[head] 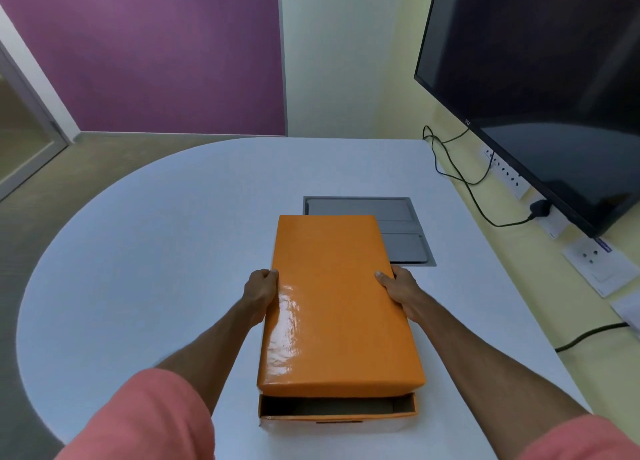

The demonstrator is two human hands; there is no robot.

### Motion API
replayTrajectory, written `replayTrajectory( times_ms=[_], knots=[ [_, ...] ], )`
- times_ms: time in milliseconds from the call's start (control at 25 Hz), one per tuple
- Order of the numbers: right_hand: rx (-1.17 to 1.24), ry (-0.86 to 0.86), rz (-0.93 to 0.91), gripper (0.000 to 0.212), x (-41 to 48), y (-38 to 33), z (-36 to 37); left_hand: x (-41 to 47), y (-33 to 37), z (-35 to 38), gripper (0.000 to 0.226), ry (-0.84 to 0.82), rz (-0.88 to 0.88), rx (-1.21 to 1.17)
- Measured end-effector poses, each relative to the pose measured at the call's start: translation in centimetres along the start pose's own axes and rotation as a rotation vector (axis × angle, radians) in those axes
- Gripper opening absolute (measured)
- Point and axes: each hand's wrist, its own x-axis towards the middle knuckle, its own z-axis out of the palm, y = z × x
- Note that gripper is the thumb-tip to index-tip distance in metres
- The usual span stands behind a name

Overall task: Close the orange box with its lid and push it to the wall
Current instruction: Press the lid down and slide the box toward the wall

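The fingers (383, 279) of the right hand (401, 291) curl around the right long edge of the orange lid (337, 304), thumb lying on its top face, the rest hidden under the edge. The left hand (259, 293) mirrors this on the left long edge, its fingers (272, 273) wrapped over the rim, so both hands grip the lid between them at about its middle. Bare forearms run back to pink sleeves (152, 418) at the near edge of the view.

The lid sits over the orange box (337, 412) but is shifted toward the far side, so the box's near end is uncovered and its dull inside shows as a narrow slot. The lid is glossy, with light glinting along its left near part.

Box and lid rest on the pale counter (156, 238), near its middle. Just beyond the lid's far right corner a grey hatch (398, 217) is set flush into the counter. A dark monitor (540, 89) hangs on the yellow wall (408, 79) at the right, well apart from the box, with black cables (464, 179) and wall sockets (595, 253) below it.
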Motion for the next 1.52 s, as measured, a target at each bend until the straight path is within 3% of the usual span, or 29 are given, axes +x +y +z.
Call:
replayTrajectory(
  times_ms=[440, 680, 840, 1520],
  knots=[
    [-0.103, 0.042, -0.030, 0.048, -2.8, 2.6, 0.4, -2.7, -2.6, 0.2, 0.038, 0.023, 0.059, 0.060],
    [-0.490, 0.152, -0.181, 0.074, -4.9, 4.6, 1.7, -6.6, -4.6, 1.0, 0.042, 0.045, 0.252, 0.241],
    [-0.647, 0.206, -0.249, 0.073, -5.7, 6.1, 2.4, -7.6, -5.8, 1.9, 0.049, 0.132, 0.252, 0.294],
    [-0.733, 0.325, -0.334, 0.068, -6.0, 7.2, 3.4, -7.4, -7.1, 2.4, 0.042, 0.233, 0.309, 0.323]
  ],
)
